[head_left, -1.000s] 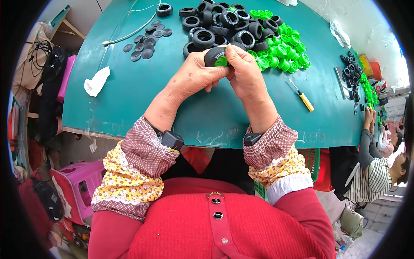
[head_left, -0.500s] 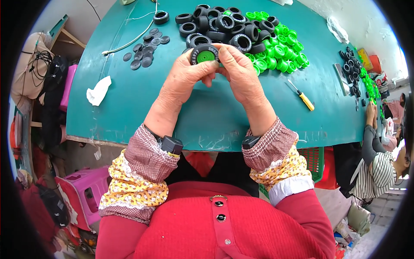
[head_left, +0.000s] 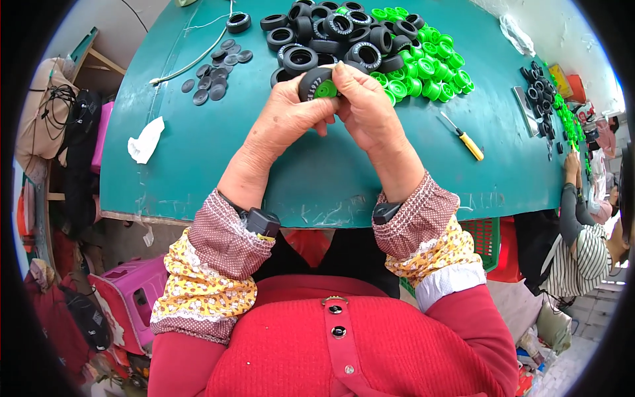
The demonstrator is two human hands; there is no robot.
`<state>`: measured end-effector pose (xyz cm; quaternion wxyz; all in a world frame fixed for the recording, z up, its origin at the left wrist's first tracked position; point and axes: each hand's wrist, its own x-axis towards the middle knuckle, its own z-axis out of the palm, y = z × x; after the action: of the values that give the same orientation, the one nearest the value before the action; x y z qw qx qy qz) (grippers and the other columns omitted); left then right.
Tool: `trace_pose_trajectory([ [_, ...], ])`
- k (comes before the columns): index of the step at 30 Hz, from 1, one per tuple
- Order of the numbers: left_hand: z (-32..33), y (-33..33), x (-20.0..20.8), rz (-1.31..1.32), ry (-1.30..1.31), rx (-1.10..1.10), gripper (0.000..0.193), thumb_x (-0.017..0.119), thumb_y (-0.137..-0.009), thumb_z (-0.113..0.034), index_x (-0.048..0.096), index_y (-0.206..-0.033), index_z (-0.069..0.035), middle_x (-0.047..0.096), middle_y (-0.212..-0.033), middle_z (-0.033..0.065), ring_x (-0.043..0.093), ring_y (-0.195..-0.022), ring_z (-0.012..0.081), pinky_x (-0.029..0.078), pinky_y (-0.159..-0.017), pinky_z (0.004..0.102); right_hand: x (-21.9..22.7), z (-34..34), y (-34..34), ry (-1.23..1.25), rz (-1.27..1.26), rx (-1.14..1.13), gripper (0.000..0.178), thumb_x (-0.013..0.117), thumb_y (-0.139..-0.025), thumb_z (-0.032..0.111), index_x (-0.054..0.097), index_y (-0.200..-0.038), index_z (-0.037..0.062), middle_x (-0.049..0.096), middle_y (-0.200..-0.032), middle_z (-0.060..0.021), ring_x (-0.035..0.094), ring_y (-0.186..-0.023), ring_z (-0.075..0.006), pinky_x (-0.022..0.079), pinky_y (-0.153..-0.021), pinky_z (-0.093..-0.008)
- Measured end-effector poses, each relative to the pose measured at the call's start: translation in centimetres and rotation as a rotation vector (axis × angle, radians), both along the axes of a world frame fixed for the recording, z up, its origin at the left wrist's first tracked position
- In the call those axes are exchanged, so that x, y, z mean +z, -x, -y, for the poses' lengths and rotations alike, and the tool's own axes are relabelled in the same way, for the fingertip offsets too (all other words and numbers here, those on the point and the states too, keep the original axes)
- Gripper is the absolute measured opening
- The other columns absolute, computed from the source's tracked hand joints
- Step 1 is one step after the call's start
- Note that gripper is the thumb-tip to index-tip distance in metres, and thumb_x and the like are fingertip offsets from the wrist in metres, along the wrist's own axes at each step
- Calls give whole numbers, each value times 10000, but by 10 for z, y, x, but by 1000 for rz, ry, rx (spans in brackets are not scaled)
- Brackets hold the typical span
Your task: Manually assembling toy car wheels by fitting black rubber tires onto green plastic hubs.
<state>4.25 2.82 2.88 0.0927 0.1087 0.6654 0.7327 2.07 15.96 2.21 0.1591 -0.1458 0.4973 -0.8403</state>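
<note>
Between both hands is a small toy wheel (head_left: 308, 85), a black tyre with a green hub showing in its middle. My left hand (head_left: 286, 114) wraps the left side of the tyre, its thumb lying along the lower edge. My right hand (head_left: 368, 104) grips the right side, thumb on top at the rim. Just beyond the hands lies a heap of loose black tyres (head_left: 301, 59). Bright green wheel hubs (head_left: 426, 67) are piled along its right side. The far face of the wheel is hidden.
Flat dark discs (head_left: 217, 92) lie left of the tyres on the green table (head_left: 198, 159). A pale cord (head_left: 198, 61), a white scrap (head_left: 145, 140) and a yellow-handled screwdriver (head_left: 471, 145) are there too. At far right, another person (head_left: 579, 255) reaches toward more tyres and hubs.
The wheel has tilted in my hands, so less of its green hub faces me and more tread shows. Both hands keep hold of it. The view has shifted slightly.
</note>
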Motion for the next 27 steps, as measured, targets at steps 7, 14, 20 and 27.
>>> trace_pose_trajectory([
  [7, 12, 6, -5, -18, -106, 203, 209, 580, -778, -180, 572, -903, -13, 544, -669, 26, 470, -493, 78, 378, -459, 192, -2, 5, -2, -79, -59, -136, 273, 468, -900, 241, 548, -1040, 21, 576, -938, -39, 544, -854, -114, 458, -746, -270],
  [14, 4, 3, -4, -38, -152, 66, 321, 629, -770, -198, 568, -1031, -23, 556, -717, 5, 461, -514, 57, 367, -461, 180, 1, 5, -4, -26, -128, -14, 276, 507, -881, 237, 538, -1007, -7, 585, -781, -39, 541, -571, -97, 422, -523, -188],
  [20, 6, 3, -3, 25, -93, -15, 246, 616, -776, -204, 575, -949, -33, 565, -685, 11, 500, -538, 67, 382, -471, 181, 0, 4, -2, -33, -47, -35, 262, 470, -892, 244, 540, -937, -4, 570, -707, -55, 533, -499, -131, 420, -475, -218],
  [27, 3, 1, -1, -40, -80, -71, 204, 614, -787, -187, 588, -865, 0, 601, -705, 57, 577, -588, 116, 455, -528, 216, 0, -1, -1, -23, 7, -25, 237, 468, -885, 227, 557, -893, 7, 559, -658, -57, 504, -443, -132, 379, -391, -229],
])
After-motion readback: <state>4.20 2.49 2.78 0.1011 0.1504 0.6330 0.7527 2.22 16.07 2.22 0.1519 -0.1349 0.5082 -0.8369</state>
